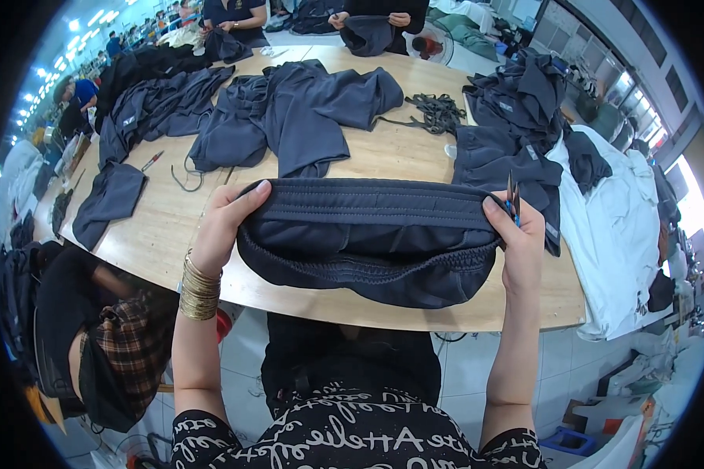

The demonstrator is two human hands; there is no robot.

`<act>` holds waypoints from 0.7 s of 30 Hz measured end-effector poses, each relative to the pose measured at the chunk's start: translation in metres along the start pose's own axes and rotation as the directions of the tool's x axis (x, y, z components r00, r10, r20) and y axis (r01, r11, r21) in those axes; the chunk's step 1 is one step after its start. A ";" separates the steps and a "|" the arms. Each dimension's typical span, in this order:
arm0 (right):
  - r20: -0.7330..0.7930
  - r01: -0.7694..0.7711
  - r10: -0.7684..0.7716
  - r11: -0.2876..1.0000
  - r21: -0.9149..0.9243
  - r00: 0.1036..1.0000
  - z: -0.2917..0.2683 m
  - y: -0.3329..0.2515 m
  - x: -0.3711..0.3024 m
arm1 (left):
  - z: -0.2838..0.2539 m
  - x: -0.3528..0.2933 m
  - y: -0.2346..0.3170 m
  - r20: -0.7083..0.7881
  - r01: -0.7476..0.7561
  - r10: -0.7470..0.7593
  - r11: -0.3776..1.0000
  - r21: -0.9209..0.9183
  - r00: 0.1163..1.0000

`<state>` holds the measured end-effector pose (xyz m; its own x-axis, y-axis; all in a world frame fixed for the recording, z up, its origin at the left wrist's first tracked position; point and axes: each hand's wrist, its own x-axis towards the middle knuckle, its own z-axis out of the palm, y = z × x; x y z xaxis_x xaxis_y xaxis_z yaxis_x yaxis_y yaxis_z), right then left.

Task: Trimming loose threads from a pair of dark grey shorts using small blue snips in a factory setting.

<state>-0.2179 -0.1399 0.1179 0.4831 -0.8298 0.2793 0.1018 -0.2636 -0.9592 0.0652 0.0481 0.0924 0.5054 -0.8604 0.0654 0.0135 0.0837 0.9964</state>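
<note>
A pair of dark navy shorts (368, 205) is stretched wide by its waistband above the near edge of the table. The gathered elastic side hangs lower, so the waist opening gapes toward me. My left hand (225, 223) grips the left end of the waistband, thumb on top and fingers tucked behind. At the other end my right hand (522, 234) pinches the band the same way. Small thread snips (513, 202) with blue on them stick up from that right hand, blades pointing away; its fingers partly hide them.
On the wooden table (399, 160) lie several dark garments (305, 117), a tangle of dark cords (436, 113) and a pen-like tool (152, 161). Dark clothes (520, 94) and white fabric (606, 227) pile up at right. People work across the table; another person (113, 336) is close at left.
</note>
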 end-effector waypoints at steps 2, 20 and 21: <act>-0.003 -0.006 0.006 1.000 0.004 1.000 -0.001 -0.002 -0.002 | 0.001 -0.001 0.002 0.008 -0.023 0.022 1.000 0.018 1.000; 0.041 -0.075 0.075 0.997 0.001 0.996 0.008 0.001 0.009 | -0.003 0.015 -0.009 0.024 0.023 -0.023 1.000 0.008 0.999; 0.032 -0.066 0.066 0.998 0.002 0.997 0.009 0.002 0.010 | -0.003 0.016 -0.010 0.000 0.030 -0.030 1.000 0.010 1.000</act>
<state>-0.2048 -0.1441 0.1188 0.5159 -0.8295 0.2138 0.0716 -0.2069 -0.9757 0.0757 0.0348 0.0833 0.5044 -0.8627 0.0356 0.0201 0.0530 0.9984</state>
